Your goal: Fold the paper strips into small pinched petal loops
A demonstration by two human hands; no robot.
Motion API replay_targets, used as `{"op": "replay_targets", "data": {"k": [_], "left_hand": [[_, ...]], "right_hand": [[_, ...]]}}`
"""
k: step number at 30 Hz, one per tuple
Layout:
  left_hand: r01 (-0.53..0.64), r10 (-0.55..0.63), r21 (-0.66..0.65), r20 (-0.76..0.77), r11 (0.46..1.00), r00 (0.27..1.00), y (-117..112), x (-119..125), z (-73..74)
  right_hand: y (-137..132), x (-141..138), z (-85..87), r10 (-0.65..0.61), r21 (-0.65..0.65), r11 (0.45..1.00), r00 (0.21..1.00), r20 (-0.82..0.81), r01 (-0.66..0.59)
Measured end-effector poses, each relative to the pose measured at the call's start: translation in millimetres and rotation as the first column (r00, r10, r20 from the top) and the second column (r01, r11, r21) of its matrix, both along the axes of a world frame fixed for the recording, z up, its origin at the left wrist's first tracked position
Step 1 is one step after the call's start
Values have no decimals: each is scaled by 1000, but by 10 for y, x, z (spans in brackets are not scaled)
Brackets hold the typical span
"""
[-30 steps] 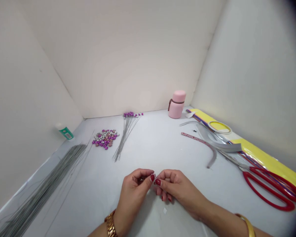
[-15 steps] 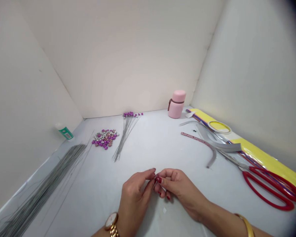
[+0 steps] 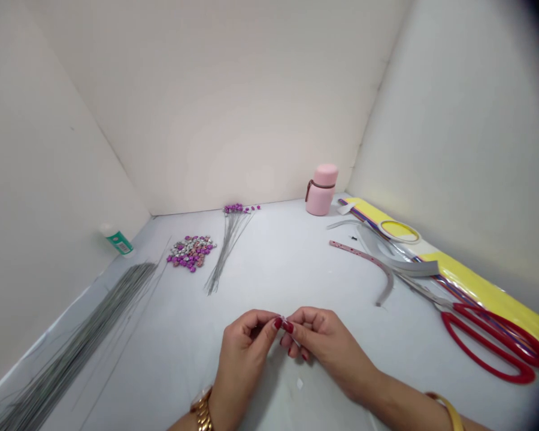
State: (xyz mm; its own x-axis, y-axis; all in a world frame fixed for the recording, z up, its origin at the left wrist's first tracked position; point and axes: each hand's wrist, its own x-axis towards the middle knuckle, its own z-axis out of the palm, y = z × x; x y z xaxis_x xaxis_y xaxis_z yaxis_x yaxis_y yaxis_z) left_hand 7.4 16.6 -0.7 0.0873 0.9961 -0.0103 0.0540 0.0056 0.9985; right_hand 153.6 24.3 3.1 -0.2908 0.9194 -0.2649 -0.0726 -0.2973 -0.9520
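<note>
Left of the scissors [image 3: 485, 338], the left hand [image 3: 245, 350] has turned its watch [image 3: 202, 410] face away; its grip and the right hand's [image 3: 326, 344] pinch one tiny scrap [image 3: 282, 318].

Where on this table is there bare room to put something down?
The widest bare patch is mid-table, between beaded wires and curved strip, from pink jar to the left hand and right hand. A narrower one lies between wire bundle and left hand. Crowded: the right edge, with scissors, tape and yellow sheets.
</note>
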Motion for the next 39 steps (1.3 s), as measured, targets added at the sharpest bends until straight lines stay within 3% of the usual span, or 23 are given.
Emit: {"op": "replay_targets", "data": {"k": [7, 11, 15, 18, 21, 25, 31, 36, 39], "left_hand": [[-41, 42, -26, 22, 999, 999, -25, 3, -16], [-9, 11, -30, 54, 999, 998, -16, 15, -34], [-8, 8, -20, -4, 1000, 1000, -11, 19, -18], [-20, 41, 109, -187, 994, 982, -29, 1, 7], [44, 82, 314, -377, 948, 923, -55, -24, 13], [167, 52, 454, -431, 876, 901, -68, -36, -9], [52, -28, 171, -141, 984, 990, -1, -38, -29], [147, -154, 81, 96, 986, 983, 10, 0, 14], [110, -117, 64, 122, 992, 986, -2, 10, 16]], "right_hand": [[-9, -13, 21, 24, 36, 999, 997, 68, -26], [-10, -14, 24, 66, 57, 996, 995, 72, -70], [-12, -11, 37, 88, 73, 993, 993, 81, -94], [-27, -11, 51, 95, 69, 993, 993, 67, -100], [-37, -7, 51, 103, 74, 992, 995, 11, -104], [-19, 9, 22, 58, 51, 997, 998, -32, -56], [12, 15, -22, 77, 7, 997, 994, -82, -76], [4, 18, -44, 84, 7, 996, 993, -81, -84], [-4, 21, -50, 87, 4, 996, 993, -83, -87]]}}
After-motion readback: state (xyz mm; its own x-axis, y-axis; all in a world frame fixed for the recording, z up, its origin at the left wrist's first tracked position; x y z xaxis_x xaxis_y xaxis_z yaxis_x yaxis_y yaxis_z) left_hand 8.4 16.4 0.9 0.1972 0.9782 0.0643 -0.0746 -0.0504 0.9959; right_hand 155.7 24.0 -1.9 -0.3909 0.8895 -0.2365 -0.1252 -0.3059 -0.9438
